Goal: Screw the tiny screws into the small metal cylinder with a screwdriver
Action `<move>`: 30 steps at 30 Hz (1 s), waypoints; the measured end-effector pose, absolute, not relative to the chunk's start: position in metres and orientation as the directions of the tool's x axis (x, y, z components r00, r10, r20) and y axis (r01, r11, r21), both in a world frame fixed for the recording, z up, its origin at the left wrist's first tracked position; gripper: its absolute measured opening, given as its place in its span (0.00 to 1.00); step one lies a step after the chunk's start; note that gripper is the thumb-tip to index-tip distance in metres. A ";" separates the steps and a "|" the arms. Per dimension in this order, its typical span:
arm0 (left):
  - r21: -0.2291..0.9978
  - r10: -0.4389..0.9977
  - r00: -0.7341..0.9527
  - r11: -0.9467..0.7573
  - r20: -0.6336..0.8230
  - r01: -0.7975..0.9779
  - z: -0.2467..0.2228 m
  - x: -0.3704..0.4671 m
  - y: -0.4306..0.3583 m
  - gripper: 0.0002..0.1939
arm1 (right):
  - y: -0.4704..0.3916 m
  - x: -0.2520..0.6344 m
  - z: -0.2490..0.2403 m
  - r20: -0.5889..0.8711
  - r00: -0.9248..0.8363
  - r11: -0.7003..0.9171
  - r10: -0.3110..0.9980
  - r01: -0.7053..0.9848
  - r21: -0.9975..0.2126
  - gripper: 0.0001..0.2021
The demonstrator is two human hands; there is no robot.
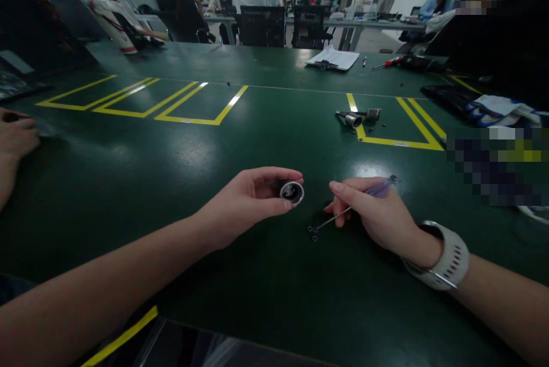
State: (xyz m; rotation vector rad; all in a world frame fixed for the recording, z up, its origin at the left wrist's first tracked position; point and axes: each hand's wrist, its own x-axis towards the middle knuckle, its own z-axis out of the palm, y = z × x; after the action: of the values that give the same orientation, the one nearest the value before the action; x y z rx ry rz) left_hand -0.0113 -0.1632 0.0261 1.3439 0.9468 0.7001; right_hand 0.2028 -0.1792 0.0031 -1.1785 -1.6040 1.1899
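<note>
Green table (257, 287); left hand (242, 201) holds metal cup (292, 194), contents unclear; right hand (381, 212), screwdriver (381, 188).

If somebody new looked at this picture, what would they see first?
Probably the bright yellow tape across the far half of the green table. Then, nearer, the left hand holding a shiny metal cup, and the right hand holding a thin stick, its tip down by three tiny rings.

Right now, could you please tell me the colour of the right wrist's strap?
The wrist strap is pale grey, best seen in the head view.
</note>
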 end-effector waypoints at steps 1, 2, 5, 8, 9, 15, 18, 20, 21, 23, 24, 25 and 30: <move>0.987 0.869 0.468 0.134 -0.162 0.093 0.026 -0.011 -0.164 0.21 | -0.182 0.201 0.006 0.120 -0.244 0.190 0.962 0.289 -0.938 0.20; 0.987 0.873 0.461 0.138 -0.162 0.086 0.025 -0.011 -0.164 0.21 | -0.186 0.199 0.009 0.198 -0.259 0.285 0.945 0.359 -0.889 0.20; 0.988 0.889 0.431 0.144 -0.155 0.059 0.024 -0.010 -0.165 0.22 | -0.199 0.192 0.015 0.447 -0.429 0.617 0.785 0.481 -0.622 0.17; 0.987 0.902 0.403 0.155 -0.156 0.035 0.022 -0.008 -0.166 0.22 | -0.207 0.189 0.016 0.573 -0.568 0.807 0.590 0.414 -0.421 0.13; 0.987 0.904 0.396 0.158 -0.158 0.033 0.022 -0.008 -0.166 0.22 | -0.208 0.188 0.017 0.601 -0.584 0.838 0.546 0.390 -0.381 0.12; 0.989 0.908 0.391 0.131 -0.149 0.074 0.020 -0.006 -0.169 0.22 | -0.210 0.191 0.019 0.702 -0.578 0.900 0.416 0.374 -0.225 0.08; 0.987 0.906 0.394 0.119 -0.153 0.110 0.020 -0.005 -0.171 0.21 | -0.210 0.189 0.018 0.704 -0.588 0.894 0.398 0.420 -0.155 0.08; 0.985 0.905 0.394 0.120 -0.161 0.128 0.020 -0.004 -0.173 0.20 | -0.211 0.187 0.016 0.690 -0.599 0.881 0.407 0.456 -0.124 0.09; 0.984 0.905 0.394 0.121 -0.164 0.130 0.020 -0.003 -0.173 0.19 | -0.211 0.186 0.016 0.683 -0.603 0.874 0.413 0.472 -0.111 0.10; 0.984 0.907 0.387 0.126 -0.165 0.125 0.020 -0.002 -0.175 0.18 | -0.210 0.185 0.014 0.672 -0.611 0.863 0.419 0.499 -0.084 0.10; 0.984 0.909 0.382 0.128 -0.167 0.124 0.020 -0.001 -0.175 0.18 | -0.210 0.185 0.014 0.669 -0.615 0.860 0.416 0.506 -0.069 0.10; 0.983 0.912 0.374 0.130 -0.169 0.127 0.020 -0.001 -0.176 0.17 | -0.211 0.185 0.013 0.670 -0.619 0.858 0.411 0.510 -0.056 0.11; 0.981 0.925 0.345 0.110 -0.161 0.162 0.021 0.001 -0.179 0.14 | -0.211 0.184 0.011 0.683 -0.622 0.863 0.382 0.504 -0.023 0.11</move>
State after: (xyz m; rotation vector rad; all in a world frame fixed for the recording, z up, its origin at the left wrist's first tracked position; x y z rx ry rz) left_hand 0.0006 -0.1791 0.0205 1.3569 1.0945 0.7689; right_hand 0.1835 -0.2112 0.0111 -0.6380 -2.3139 -0.2207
